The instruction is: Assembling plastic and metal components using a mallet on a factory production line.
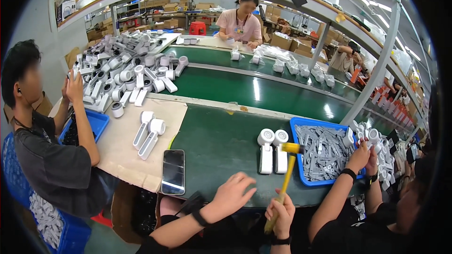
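My right hand [282,214] is wrapped round the lower handle of a yellow mallet [288,171], held upright with its black-and-yellow head at the top. My left hand [233,192] is over the green bench edge with its fingers apart, and nothing is in it. Just beyond my hands, two white handheld devices with round perforated heads stand side by side, the left device [266,153] and the right device [280,136]. The mallet head overlaps part of the right one from this view; whether they touch I cannot tell.
A blue tray [295,127] of grey strips sits at the right, beside a co-worker's hands [360,157] holding a white part. A phone [173,171] lies left of my hand, by cardboard [127,150] with two devices. Another co-worker sits left near a large pile of devices [122,61]. Beyond runs a green conveyor [226,87].
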A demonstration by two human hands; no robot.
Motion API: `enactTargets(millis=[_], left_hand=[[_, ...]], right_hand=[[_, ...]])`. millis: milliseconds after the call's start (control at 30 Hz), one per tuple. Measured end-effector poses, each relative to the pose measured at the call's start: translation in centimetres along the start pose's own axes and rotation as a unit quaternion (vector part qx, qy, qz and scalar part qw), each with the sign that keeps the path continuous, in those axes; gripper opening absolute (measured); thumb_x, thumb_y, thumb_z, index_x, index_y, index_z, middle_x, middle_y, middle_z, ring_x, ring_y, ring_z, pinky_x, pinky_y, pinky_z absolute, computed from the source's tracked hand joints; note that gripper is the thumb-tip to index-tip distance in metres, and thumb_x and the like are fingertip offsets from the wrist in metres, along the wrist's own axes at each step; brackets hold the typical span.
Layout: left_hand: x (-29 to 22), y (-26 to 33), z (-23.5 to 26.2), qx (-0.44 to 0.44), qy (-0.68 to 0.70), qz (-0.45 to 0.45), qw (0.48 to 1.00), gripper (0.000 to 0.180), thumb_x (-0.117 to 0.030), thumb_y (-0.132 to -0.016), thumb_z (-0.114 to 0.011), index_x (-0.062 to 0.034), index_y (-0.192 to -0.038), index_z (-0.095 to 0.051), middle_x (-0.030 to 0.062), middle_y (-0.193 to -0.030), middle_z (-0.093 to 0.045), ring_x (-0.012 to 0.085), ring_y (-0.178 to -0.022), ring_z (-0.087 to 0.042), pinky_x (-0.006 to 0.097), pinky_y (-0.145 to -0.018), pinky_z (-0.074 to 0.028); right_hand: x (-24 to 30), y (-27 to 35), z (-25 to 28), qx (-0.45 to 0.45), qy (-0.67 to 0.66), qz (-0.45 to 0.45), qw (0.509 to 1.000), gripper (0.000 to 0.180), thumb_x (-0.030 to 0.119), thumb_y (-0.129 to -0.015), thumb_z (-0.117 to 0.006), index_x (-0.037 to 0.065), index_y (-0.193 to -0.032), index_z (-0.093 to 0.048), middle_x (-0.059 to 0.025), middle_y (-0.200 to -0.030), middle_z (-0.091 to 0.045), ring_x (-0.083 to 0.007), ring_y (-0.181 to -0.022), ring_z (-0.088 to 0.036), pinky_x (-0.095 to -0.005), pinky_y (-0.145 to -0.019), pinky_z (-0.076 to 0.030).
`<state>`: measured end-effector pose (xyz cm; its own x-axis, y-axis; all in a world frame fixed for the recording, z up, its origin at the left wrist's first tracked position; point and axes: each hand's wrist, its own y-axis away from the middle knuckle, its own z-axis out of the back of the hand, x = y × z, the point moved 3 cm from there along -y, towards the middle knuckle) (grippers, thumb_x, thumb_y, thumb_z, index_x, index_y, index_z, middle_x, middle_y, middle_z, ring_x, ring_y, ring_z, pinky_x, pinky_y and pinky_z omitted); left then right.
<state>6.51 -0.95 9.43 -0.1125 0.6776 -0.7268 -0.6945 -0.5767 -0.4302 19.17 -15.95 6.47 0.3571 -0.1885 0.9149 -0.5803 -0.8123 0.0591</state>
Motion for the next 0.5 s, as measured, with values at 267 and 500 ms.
enactTargets(millis=[267,500], left_hand=[[2.2,-7.0,-10.2,0.080,-0.325,0.021,0.942,0.054,-0.033,-0.080,-0.077,-0.0135,-0.126,-0.057,0.0148,-0.139,-0.045,0.0339,-0.108,-0.052,0.039,-0.073,-0.054],[4.8,-7.8,-11.3,0.011,-0.330,0.036,0.943,0.033,-0.023,-0.079,-0.074,-0.0103,-0.104,-0.057,0.0141,-0.128,-0.050,0.0317,-0.095,-0.057,0.035,-0.060,-0.056]], right_hand=[[0.6,4.3,3.7,-0.001,-0.130,0.019,0.991,0.043,0.017,-0.098,-0.054,0.005,-0.138,-0.042,-0.0089,-0.088,-0.054,-0.0185,-0.055,-0.053,-0.0311,-0.046,-0.047],[1.4,5.6,1.8,0.029,-0.073,-0.058,0.995,0.058,0.012,-0.095,-0.063,0.007,-0.147,-0.038,-0.0037,-0.079,-0.050,-0.0105,-0.046,-0.043,-0.0210,-0.038,-0.038]])
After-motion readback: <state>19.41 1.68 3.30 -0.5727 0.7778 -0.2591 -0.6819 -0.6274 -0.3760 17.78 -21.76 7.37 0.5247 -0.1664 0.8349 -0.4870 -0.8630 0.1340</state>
